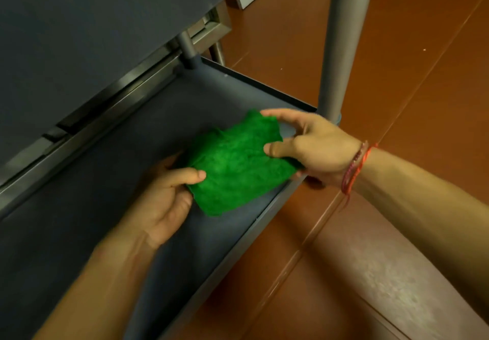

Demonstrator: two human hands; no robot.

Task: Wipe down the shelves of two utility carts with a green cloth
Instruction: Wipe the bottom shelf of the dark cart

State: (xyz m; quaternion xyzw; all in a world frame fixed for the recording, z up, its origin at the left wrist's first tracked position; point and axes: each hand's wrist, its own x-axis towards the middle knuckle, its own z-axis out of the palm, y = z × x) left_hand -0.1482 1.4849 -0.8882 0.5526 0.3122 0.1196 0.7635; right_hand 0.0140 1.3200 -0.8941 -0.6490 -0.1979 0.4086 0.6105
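Note:
A green cloth is held between both hands just above the lower shelf of a grey utility cart. My left hand pinches its near left edge, thumb on top. My right hand holds the right side, thumb over the cloth and fingers reaching past its far corner. The cart's upper shelf overhangs at the top left and hides the back of the lower shelf.
A grey cart post rises at the shelf's right corner, and another post stands at the back. Reddish-brown floor tiles lie to the right. My knee is at the bottom right. A steel frame sits behind the cart.

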